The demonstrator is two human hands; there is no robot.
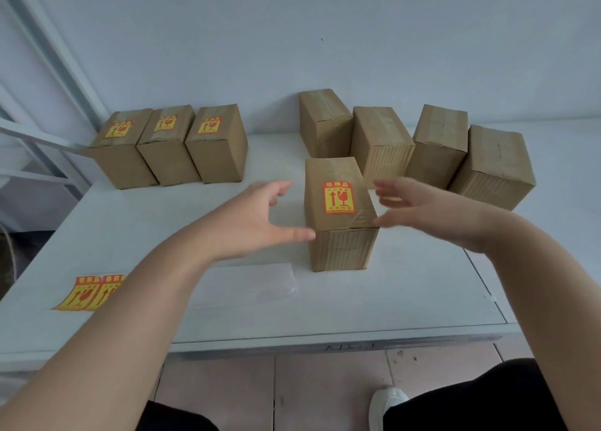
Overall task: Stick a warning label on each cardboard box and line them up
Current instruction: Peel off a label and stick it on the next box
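White table (422, 294), one cardboard box (341, 248) standing between two spread hands.

Along the back, four plain boxes (383, 141) cluster at the right, turned at different angles, and three labelled boxes (169, 144) stand side by side in a row at the left. The cardboard box stands upright just in front of the plain group, with a red-and-yellow label (339, 198) on its top face. The left hand (253, 222) is beside its left side, fingers loose and apart, thumb tip at the near top corner. The right hand (426, 209), blurred, is spread by the right top edge; whether it touches cannot be told. A clear film (260, 281) lies flat before the box, and spare labels (89, 292) lie at the front left.
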